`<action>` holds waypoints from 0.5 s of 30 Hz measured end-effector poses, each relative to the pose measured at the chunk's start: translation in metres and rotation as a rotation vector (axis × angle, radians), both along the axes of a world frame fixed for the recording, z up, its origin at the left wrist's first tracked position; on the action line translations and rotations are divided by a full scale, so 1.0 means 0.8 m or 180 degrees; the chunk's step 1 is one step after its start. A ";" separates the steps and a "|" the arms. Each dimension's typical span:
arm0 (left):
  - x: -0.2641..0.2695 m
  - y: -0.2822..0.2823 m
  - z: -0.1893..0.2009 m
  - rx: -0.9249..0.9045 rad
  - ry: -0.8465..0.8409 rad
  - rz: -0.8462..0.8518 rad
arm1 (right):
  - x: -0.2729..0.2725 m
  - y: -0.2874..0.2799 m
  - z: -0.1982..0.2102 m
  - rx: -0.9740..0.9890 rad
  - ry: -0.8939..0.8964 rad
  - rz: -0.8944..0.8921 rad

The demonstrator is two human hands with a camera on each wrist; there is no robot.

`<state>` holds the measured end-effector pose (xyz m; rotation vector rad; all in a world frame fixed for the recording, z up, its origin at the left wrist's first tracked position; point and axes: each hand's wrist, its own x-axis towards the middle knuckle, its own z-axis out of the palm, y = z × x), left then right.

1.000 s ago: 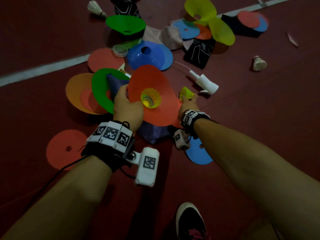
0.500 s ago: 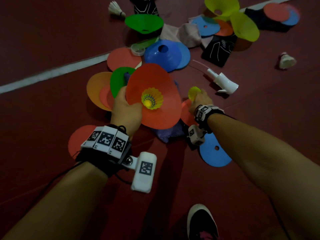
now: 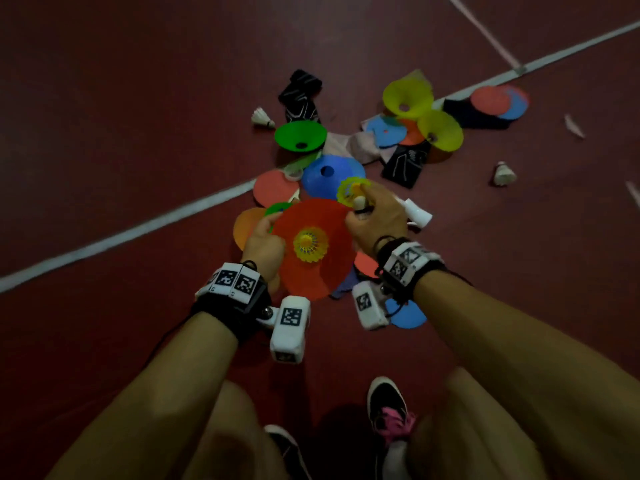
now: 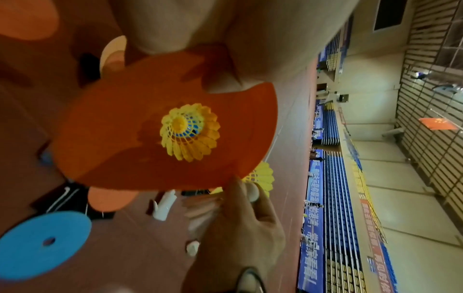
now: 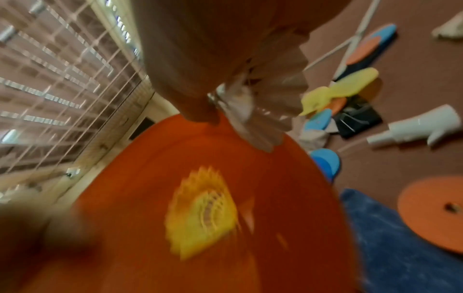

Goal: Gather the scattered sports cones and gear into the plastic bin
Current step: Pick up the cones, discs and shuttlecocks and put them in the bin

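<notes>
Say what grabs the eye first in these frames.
The orange cone, held up at centre by the left hand, with a yellow shuttlecock sitting in its bowl. At the cone's far edge the right hand pinches a second yellow shuttlecock. Beyond them, bright cones, discs and dark gear lie scattered on the red floor, crossed by a white line.
</notes>
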<state>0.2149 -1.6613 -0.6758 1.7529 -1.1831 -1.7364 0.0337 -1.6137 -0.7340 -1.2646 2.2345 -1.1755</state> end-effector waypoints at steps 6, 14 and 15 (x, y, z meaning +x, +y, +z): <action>-0.033 0.040 0.271 0.0644 0.0541 0.0198 | -0.001 0.091 0.258 0.0939 0.0320 0.0564; -0.101 0.163 0.551 0.0739 0.1185 -0.0363 | -0.039 0.216 0.545 0.1218 0.0935 -0.0320; -0.107 0.176 0.572 0.0598 0.1233 -0.0451 | -0.041 0.237 0.569 0.1184 0.1059 -0.0501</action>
